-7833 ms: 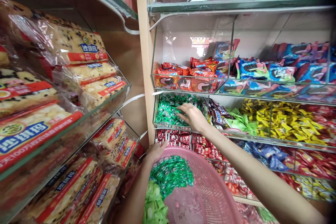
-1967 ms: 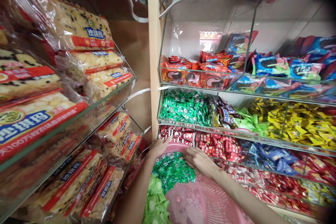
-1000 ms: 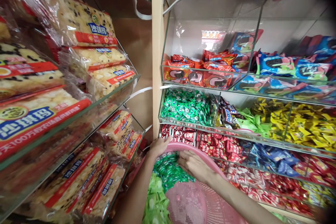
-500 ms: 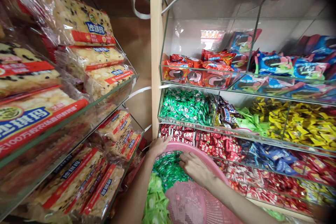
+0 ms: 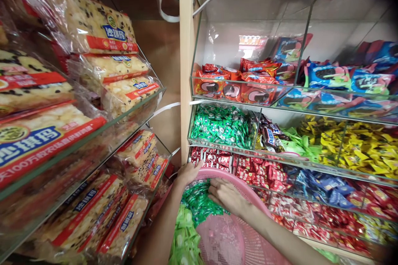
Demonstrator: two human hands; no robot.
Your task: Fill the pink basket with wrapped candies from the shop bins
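A pink plastic mesh basket (image 5: 263, 198) tilts below the shelves, its far rim against the lower candy bins. My left hand (image 5: 188, 174) grips its left rim, thumb along the top; the other fingers are mostly hidden. Inside lie a heap of small green-wrapped candies (image 5: 199, 205) and a pile of larger light-green packets (image 5: 184, 236). My right hand (image 5: 225, 193) is in the basket, its fingers curled into the green-wrapped candies, fingertips out of sight. Part of the basket's mesh bottom (image 5: 220, 238) shows bare.
A glass bin of matching green candies (image 5: 220, 126) stands above the basket, beside dark chocolate bars (image 5: 270, 136) and yellow-wrapped sweets (image 5: 370, 149). Red and blue sweets fill lower bins. Packaged pastries (image 5: 93, 211) crowd glass shelves at left. A wooden upright (image 5: 185, 62) divides the two sides.
My right hand has shifted slightly left over the green candies, its fingers more curled. My left hand stays on the rim, and the basket has barely moved.
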